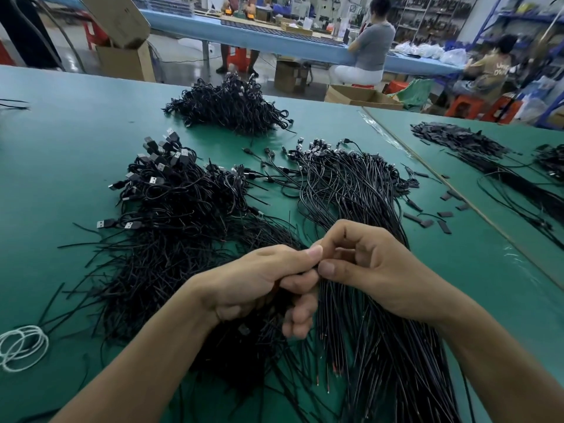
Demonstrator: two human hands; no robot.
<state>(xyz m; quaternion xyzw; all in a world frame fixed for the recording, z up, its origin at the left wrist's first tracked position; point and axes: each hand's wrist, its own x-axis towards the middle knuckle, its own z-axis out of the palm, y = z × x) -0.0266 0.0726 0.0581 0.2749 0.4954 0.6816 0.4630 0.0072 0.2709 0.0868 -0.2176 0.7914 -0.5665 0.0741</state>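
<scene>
While cable heaps (183, 209) covered the worktop (61, 141), the left hand (259, 282) gripped a small bunch (253, 337), the right hand (375, 270) pinched one wire (323, 300); most work seemingly remained.

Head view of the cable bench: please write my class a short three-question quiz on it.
1. True or false: the left hand grips a bundle of thin black cables.
2. The coiled cord on the green table mat is: A white, B red, C blue.
3. Fill in: the pile of black leads with silver USB plugs lies on the person's ____ side.
Key: 1 true; 2 A; 3 left.
</scene>
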